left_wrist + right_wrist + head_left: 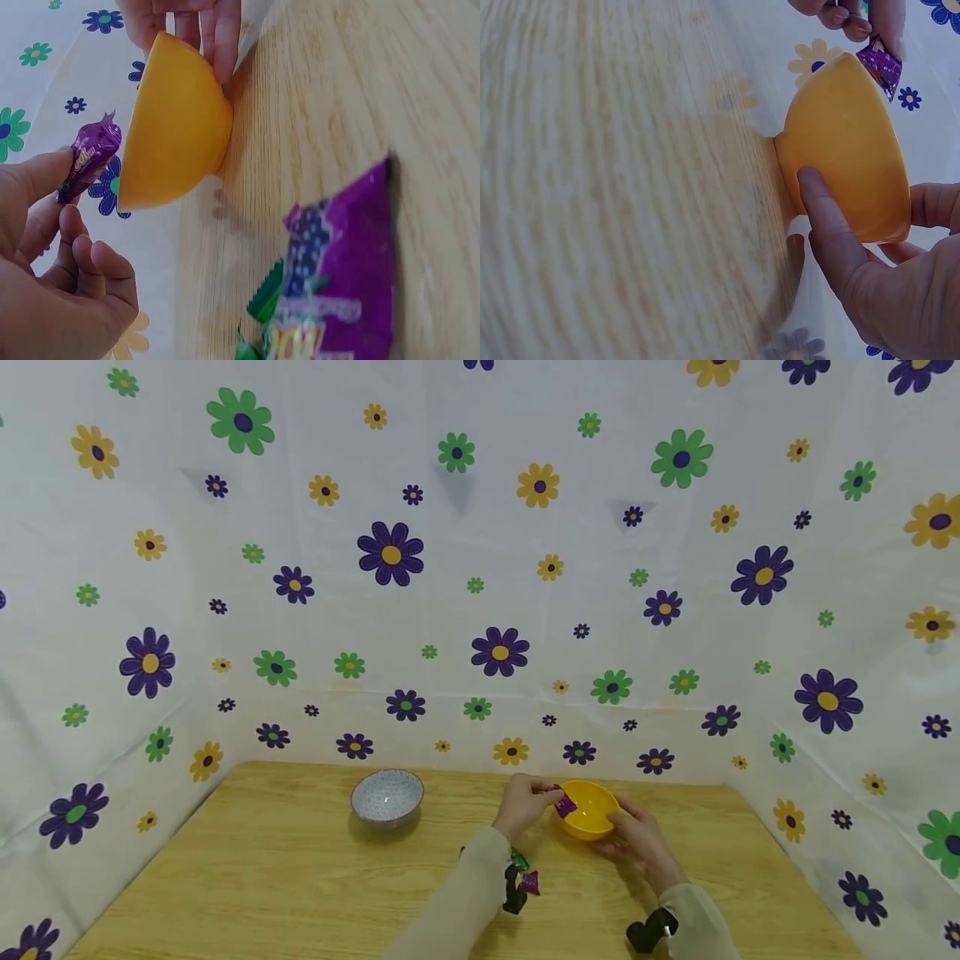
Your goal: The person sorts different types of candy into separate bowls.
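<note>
Nearest you, your left sleeve and the black wrist mount on it cross above the loose sweets, partly hiding them from the head view. You can make out a purple-wrapped sweet and a green-wrapped sweet lying close together on the table; whether more lie under that forearm, you cannot tell. Neither of these two is in a bowl, so they look like work left over.

Beyond them, your left hand pinches a purple packet between thumb and index finger, the other fingers loosely curled. The packet is at the left rim of the yellow bowl, not yet let go. Your right hand grips that bowl from the right, thumb at the rim and fingers round the outer wall; whether its foot rests fully on the table is unclear. The part of its inside that shows has no sweet in it, so judge this as early progress. Nothing blocks the packet from the bowl's opening.

Farther left, the patterned bowl stands upright, well apart from both hands. Behind everything hangs the flowered cloth.
</note>
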`<state>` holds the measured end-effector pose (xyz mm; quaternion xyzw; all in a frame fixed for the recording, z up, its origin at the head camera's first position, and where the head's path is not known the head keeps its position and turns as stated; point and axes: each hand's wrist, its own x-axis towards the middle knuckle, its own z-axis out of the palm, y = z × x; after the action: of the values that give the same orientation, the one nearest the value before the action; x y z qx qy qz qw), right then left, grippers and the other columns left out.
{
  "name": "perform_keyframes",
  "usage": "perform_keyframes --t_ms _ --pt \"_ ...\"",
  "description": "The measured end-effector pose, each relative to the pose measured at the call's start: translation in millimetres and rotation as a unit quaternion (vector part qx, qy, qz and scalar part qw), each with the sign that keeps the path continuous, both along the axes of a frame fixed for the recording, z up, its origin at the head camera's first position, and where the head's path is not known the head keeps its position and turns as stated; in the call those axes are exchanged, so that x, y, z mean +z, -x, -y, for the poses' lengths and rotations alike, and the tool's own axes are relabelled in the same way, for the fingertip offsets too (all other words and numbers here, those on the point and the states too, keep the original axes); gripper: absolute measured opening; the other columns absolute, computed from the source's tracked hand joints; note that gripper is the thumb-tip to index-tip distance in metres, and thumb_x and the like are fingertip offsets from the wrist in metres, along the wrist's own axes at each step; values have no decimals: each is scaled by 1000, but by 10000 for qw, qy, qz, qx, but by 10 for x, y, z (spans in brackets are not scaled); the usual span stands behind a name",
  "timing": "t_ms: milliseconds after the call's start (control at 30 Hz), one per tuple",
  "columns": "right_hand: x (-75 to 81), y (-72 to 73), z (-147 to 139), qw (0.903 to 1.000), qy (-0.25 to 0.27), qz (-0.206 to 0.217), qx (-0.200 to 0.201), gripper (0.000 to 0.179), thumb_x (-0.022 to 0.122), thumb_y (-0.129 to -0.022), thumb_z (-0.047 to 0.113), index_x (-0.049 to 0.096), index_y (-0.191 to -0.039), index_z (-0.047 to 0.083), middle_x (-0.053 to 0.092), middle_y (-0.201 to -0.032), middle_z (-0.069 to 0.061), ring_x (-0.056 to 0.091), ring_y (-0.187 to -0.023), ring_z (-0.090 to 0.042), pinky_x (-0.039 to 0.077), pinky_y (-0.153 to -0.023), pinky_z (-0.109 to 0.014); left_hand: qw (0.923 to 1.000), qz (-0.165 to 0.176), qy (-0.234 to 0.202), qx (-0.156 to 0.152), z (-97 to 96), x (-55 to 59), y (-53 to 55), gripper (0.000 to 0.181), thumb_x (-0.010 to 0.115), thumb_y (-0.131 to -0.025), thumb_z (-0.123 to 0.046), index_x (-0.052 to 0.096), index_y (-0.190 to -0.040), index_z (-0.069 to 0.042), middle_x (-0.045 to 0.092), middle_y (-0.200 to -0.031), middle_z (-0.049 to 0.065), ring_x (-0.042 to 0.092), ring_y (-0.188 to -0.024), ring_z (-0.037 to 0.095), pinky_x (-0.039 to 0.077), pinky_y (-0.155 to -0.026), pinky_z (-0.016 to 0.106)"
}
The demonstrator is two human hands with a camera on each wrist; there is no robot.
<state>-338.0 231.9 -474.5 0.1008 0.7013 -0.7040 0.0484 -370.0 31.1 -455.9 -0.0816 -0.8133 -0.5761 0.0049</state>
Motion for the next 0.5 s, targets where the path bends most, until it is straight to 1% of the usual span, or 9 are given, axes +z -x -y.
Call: perform_keyframes --t_ms 133,267,400,500 --pt "-1 -5 -8 10000 -37 -25 30 58 46 -100 9 26 -154 3 30 -151 -30 50 -122 -40 58 -84 -42 9997 190 44 135 -104 0 -3 15 72 -90 -22 75 -89 -8 66 -84 0 53 -75 13 47 -64 21" --pt "5 -7 -1 10000 -34 -17 42 58 47 -99 8 27 -153 2 30 -151 -30 50 -123 -41 58 -84 -42 9988 365 151 297 -149 -4 -12 13 73 -89 -22 74 -85 -9 65 -83 0 53 -76 14 46 -65 22" --pt "-1 -6 -5 10000 6 -18 41 58 46 -99 8 26 -153 2 30 -150 -31 50 -124 -42 58 -84 -42 9982 468 187 314 -147 -13 -12 13 73 -89 -21 75 -87 -9 67 -84 1 55 -76 14 48 -66 23" --pt "-6 -9 -15 10000 13 -25 44 58 45 -99 7 26 -153 2 31 -150 -31 51 -122 -42 58 -84 -43 9984 435 195 305 -112 -22 -12 12 72 -90 -20 76 -91 -8 69 -87 1 57 -76 14 51 -69 25"
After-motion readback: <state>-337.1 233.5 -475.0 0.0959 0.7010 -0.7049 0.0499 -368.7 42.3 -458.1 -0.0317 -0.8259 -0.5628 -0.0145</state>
